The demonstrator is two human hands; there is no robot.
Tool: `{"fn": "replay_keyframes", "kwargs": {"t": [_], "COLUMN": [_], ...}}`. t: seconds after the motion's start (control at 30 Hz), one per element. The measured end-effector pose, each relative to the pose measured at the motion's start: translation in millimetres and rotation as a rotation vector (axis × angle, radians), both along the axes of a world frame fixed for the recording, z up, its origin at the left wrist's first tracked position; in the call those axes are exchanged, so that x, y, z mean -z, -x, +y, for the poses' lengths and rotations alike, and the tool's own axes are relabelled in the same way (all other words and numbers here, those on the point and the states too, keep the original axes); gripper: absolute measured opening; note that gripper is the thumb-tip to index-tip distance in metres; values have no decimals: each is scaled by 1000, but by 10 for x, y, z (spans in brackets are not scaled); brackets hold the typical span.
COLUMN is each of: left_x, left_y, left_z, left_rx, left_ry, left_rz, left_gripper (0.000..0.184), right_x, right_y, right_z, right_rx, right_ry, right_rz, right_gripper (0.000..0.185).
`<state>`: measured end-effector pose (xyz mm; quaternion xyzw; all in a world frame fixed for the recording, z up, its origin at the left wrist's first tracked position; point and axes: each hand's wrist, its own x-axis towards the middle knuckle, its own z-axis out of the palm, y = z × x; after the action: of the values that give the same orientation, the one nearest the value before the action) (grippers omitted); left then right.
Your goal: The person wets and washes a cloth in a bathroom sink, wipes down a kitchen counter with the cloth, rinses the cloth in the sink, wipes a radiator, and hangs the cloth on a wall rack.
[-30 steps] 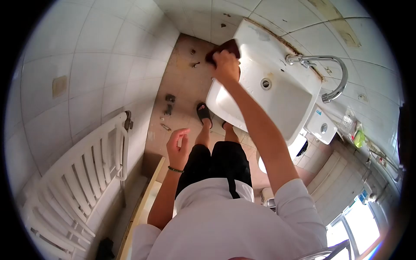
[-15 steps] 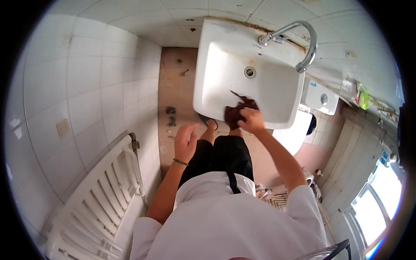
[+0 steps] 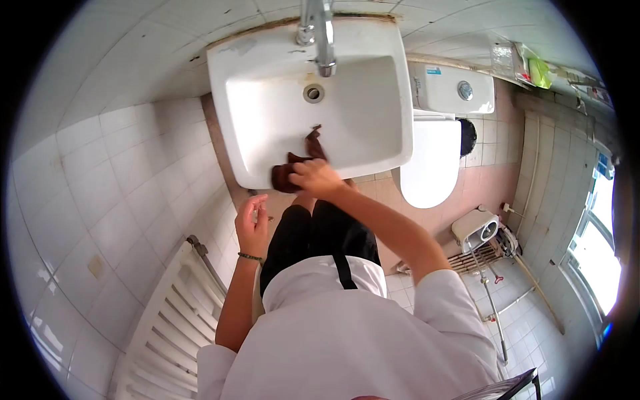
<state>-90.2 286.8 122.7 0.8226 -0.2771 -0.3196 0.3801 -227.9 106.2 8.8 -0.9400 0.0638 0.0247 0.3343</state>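
Note:
My right hand [image 3: 317,178] is closed on a dark reddish-brown cloth [image 3: 285,177] at the front rim of the white sink [image 3: 240,120]. One part of the cloth bunches over the rim, and a narrow end trails into the basin. Left of the cloth, my left hand [image 3: 252,225] is raised in front of the sink with its fingers loosely curved and nothing in them. A beaded bracelet [image 3: 250,257] circles that wrist. The chrome faucet [image 3: 325,47] stands at the sink's back edge, above the drain [image 3: 313,93].
To the right of the sink is a white toilet [image 3: 430,163] with its lid down. A white radiator [image 3: 167,327] stands along the tiled wall at the lower left. Pipes [image 3: 493,307] and a slatted rack [image 3: 477,260] sit at the right, near the window [image 3: 593,247].
The view has turned rightward, showing more of the toilet and pipes. My right hand still grips the cloth at the sink's front; the cloth's shape has shifted. My left hand stays raised.

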Motion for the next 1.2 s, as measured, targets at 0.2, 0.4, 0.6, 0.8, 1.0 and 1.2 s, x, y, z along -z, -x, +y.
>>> {"fn": "replay_keyframes", "kwargs": {"t": [0.2,0.4,0.6,0.8,1.0,1.2], "left_x": [-39,-121,-231,-272,-276,-308], "left_y": [156,371,611,710,893,1020], "left_z": [-286,-443,-658,-780,-782,-900], "left_rx": [23,-13,22,1,17,64], "left_ry": [-4,37,26,28,-49,-52], "left_rz": [11,-25,-6,-11,-13,26], "left_gripper": [17,17,16,16,17,18], "right_x": [-188,-104,-111,-66,98,108], "right_y": [1708,1677,1181,1806,1336,596], "right_z": [-1375,-1130,-556,-1046,-2209,-3078], "right_rx": [96,284,138,487,509,629], "right_ry": [250,225,130,182,206,162], "right_rz": [-5,-34,-112,-80,-91,-37], "right_gripper": [39,34,34,40,39,33]}}
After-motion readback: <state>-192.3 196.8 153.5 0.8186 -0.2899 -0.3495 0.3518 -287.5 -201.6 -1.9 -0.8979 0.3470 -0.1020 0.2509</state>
